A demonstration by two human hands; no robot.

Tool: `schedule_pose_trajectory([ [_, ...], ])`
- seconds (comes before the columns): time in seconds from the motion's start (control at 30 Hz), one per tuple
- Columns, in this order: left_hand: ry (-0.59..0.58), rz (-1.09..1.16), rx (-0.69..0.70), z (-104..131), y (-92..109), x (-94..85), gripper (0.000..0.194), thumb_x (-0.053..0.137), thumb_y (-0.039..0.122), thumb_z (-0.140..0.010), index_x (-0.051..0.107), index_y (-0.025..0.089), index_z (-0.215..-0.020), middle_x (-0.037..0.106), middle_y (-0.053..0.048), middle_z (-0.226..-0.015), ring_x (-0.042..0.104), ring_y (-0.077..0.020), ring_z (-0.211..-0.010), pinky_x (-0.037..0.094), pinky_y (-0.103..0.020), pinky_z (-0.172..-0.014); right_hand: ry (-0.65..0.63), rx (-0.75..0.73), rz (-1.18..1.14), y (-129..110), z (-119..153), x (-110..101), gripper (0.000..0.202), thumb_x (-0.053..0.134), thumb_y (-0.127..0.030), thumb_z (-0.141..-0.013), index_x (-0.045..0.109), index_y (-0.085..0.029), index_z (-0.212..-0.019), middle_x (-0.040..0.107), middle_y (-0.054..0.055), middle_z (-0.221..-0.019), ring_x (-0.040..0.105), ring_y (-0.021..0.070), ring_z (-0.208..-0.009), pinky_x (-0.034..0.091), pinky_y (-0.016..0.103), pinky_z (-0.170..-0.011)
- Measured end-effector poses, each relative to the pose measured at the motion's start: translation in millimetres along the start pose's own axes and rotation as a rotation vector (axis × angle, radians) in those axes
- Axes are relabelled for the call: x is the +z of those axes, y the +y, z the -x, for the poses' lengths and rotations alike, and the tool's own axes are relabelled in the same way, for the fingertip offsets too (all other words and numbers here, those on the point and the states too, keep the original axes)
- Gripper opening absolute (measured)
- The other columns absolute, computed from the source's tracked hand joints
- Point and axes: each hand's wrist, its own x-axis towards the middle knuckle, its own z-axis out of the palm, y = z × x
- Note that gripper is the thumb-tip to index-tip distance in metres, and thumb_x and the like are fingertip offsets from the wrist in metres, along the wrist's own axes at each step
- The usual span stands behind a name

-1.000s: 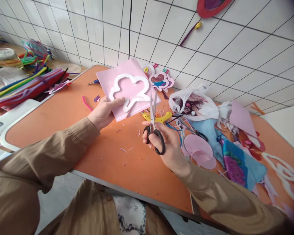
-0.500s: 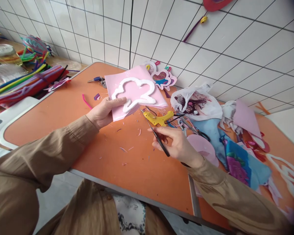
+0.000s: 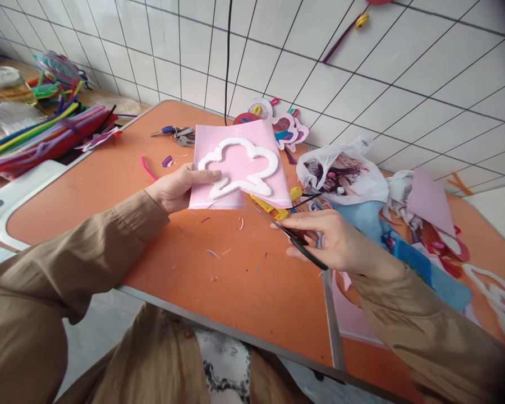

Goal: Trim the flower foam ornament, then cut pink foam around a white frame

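My left hand [image 3: 179, 188] pinches a pink foam sheet [image 3: 239, 132] together with a white cloud-like outline [image 3: 258, 150] lying on it, thumb on top. A slit shows in the sheet's lower edge, beneath the outline. In my right hand [image 3: 326, 235] is a pair of scissors [image 3: 297, 240] with black handles, its blades pointing up and left toward that slit, a short way off the sheet. Partly hidden behind the sheet and the scissors lies a yellow glue gun [image 3: 273, 209].
Keys [image 3: 183, 134] lie behind my left hand. A white plastic bag [image 3: 362, 174], blue fabric [image 3: 362, 219] and pink sheets crowd the right side. Colourful pipe cleaners [image 3: 67, 137] are heaped at far left. Small scraps dot the orange table [image 3: 219, 286]; finished-looking cutouts [image 3: 286, 129] stand by the wall.
The pink sheet has turned and shifted slightly right, now covering part of the glue gun. My right hand has moved right and a little down, and the scissors' handles show more clearly.
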Motion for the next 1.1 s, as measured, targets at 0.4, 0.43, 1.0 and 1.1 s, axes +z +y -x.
schedule_pose_trajectory([
  [0.4, 0.07, 0.003, -0.135, 5, 3, 7.0, 0.021, 0.081, 0.005, -0.068, 0.077, 0.013, -0.088, 0.078, -0.016, -0.085, 0.077, -0.0395, -0.091, 0.062, -0.054, -0.085, -0.15, 0.093, -0.378, 8, -7, -3, 0.032, 0.078, -0.023, -0.076, 0.082, -0.017, -0.106, 0.072, 0.006, -0.077, 0.055, 0.0108, -0.058, 0.038, 0.025, -0.051],
  [0.43, 0.052, 0.012, -0.129, 4, 3, 6.3, 0.023, 0.082, 0.005, -0.068, 0.077, 0.013, -0.088, 0.078, -0.015, -0.084, 0.077, -0.0394, -0.091, 0.062, -0.054, -0.086, -0.147, 0.109, -0.394, 8, -8, -2, 0.031, 0.078, -0.024, -0.075, 0.083, -0.017, -0.105, 0.072, 0.006, -0.076, 0.055, 0.0111, -0.058, 0.038, 0.025, -0.05],
  [1.0, 0.275, 0.191, 0.275, -6, -13, 13.6, 0.018, 0.083, 0.012, -0.071, 0.073, 0.015, -0.085, 0.079, -0.005, -0.087, 0.076, -0.0204, -0.081, 0.062, -0.034, -0.087, 0.143, 0.383, -0.672, -16, 0, 52, 0.052, 0.071, -0.064, -0.082, 0.069, -0.018, -0.106, 0.065, 0.004, -0.077, 0.061, 0.0161, -0.065, 0.051, 0.032, -0.061],
  [1.1, 0.297, 0.197, 0.275, -6, -19, 14.9, 0.019, 0.085, 0.014, -0.069, 0.074, 0.014, -0.085, 0.078, -0.003, -0.084, 0.074, -0.0162, -0.074, 0.061, -0.028, -0.079, 0.072, 0.386, -0.811, -34, -5, 72, 0.052, 0.071, -0.063, -0.083, 0.066, -0.018, -0.107, 0.065, 0.003, -0.078, 0.062, 0.0152, -0.067, 0.051, 0.031, -0.063],
])
